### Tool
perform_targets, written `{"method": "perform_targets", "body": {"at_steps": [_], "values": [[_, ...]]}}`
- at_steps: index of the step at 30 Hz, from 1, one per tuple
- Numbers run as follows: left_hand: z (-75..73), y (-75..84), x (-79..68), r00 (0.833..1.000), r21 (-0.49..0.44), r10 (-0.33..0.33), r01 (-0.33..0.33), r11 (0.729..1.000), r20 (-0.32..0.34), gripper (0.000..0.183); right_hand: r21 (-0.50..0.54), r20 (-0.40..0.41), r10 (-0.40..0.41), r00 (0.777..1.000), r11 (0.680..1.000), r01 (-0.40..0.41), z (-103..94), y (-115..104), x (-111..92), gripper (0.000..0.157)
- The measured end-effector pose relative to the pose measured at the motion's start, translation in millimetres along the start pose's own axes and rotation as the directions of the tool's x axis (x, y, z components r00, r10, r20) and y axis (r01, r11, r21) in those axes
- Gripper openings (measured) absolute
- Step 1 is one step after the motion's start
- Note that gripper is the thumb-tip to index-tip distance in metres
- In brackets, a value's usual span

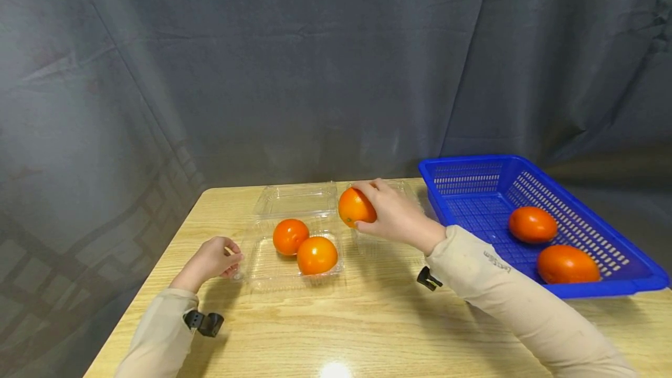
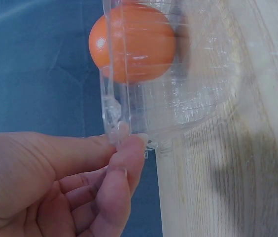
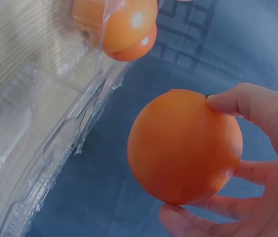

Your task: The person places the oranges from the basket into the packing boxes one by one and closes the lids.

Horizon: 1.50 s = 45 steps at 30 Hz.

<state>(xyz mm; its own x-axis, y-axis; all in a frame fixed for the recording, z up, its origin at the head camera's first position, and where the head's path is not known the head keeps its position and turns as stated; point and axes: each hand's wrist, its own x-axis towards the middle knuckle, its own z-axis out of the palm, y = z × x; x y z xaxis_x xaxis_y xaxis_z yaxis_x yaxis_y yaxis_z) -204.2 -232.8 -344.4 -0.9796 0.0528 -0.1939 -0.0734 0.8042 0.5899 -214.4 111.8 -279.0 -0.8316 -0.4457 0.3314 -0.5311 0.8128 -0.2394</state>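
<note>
My right hand (image 1: pixel 394 214) grips an orange (image 1: pixel 357 207) and holds it above the clear plastic clamshell boxes; in the right wrist view the thumb is near the stem end of the orange (image 3: pixel 184 147) and the fingers lie along its other side. At the left, my left hand (image 1: pixel 212 260) pinches the rim of a clear clamshell box (image 1: pixel 262 273) between thumb and forefinger, as the left wrist view shows at the box edge (image 2: pixel 113 111). Inside that box lie an orange (image 1: pixel 317 255) and a redder round fruit (image 1: pixel 290 237), side by side. Its lid (image 1: pixel 296 200) is folded back.
A second clear clamshell box (image 1: pixel 388 247) stands just right of the first, partly behind my right hand. Further right is a blue plastic basket (image 1: pixel 472 209) with two orange-red fruits (image 1: pixel 532 224) in it. A grey curtain (image 1: pixel 315 74) hangs behind the wooden table (image 1: pixel 294 331).
</note>
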Motion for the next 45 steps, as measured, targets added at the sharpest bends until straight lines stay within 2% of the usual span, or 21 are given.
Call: {"method": "perform_targets", "body": {"at_steps": [12, 24, 45], "values": [[0.5, -0.8, 0.7, 1.000, -0.004, 0.000, 0.000, 1.000, -0.003, 0.018, 0.008, -0.003, -0.035, 0.999, 0.999, 0.035, 8.0, -7, 3, 0.062], [0.6, 0.1, 0.0, 1.000, -0.003, -0.002, 0.002, 1.000, -0.010, 0.019, 0.049, 0.027, -0.028, 0.999, 0.998, 0.027, 12.4, -16, 4, 0.063], [0.5, -0.8, 0.1, 1.000, -0.015, 0.004, -0.004, 1.000, -0.012, 0.019, 0.074, 0.045, -0.061, 0.997, 0.996, 0.058, 20.9, -31, 7, 0.063]]}}
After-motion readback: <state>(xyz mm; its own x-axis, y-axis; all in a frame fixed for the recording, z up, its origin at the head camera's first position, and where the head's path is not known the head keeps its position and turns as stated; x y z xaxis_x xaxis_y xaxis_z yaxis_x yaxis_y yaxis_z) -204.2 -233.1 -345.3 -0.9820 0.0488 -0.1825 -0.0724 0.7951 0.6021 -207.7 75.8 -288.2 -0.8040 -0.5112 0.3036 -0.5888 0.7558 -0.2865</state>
